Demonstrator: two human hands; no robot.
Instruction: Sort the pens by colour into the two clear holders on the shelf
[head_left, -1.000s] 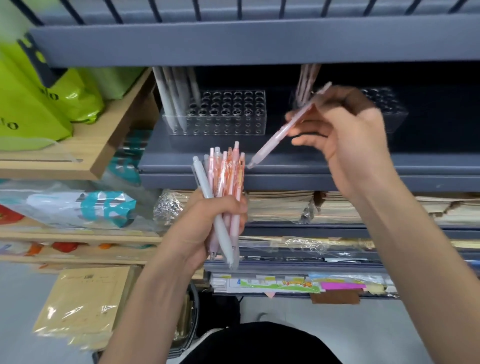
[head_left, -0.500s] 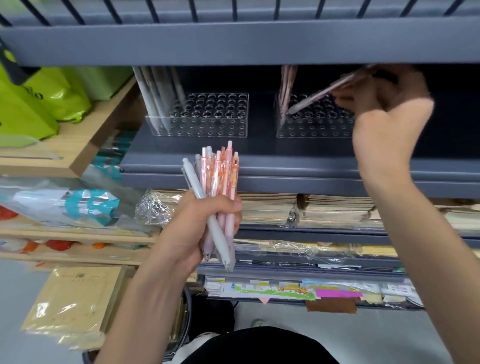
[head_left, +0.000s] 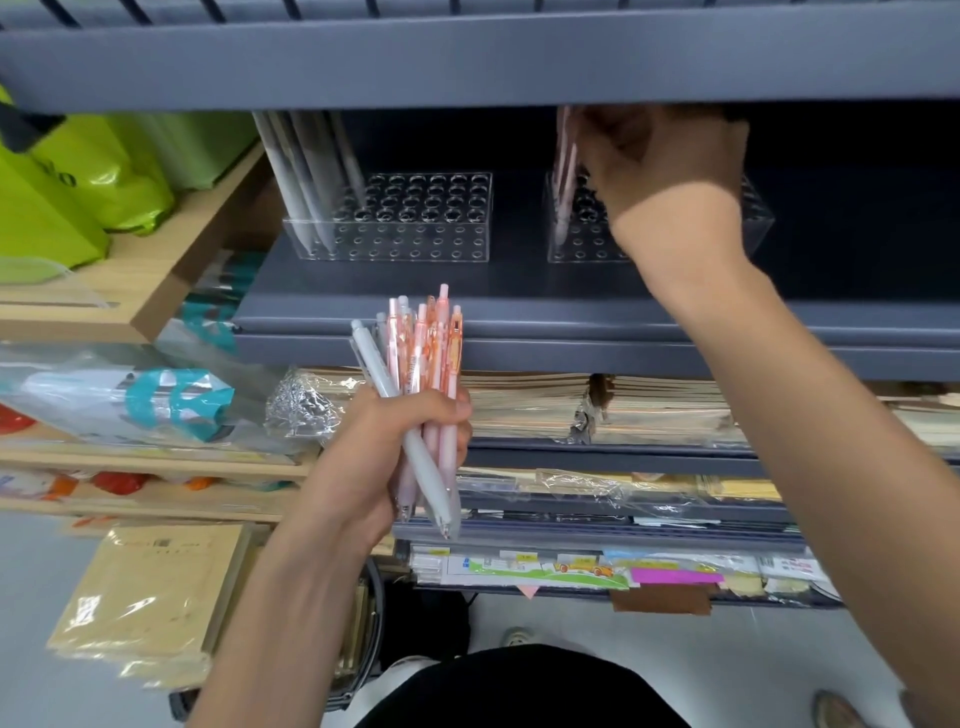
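You grip pink and orange pens (head_left: 431, 353) plus one pale grey pen (head_left: 382, 379) in your left hand (head_left: 384, 457). The left clear holder (head_left: 415, 223) has grey pens (head_left: 306, 171), the right holder (head_left: 576, 239) pink pens (head_left: 565, 176). The shelf (head_left: 519, 291) is slate grey and the bags (head_left: 93, 176) lime green.

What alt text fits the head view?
A person's right hand reaches to pink pens in the right clear holder, while the left hand grips a bundle of pink and grey pens. Grey pens stand in the left holder.
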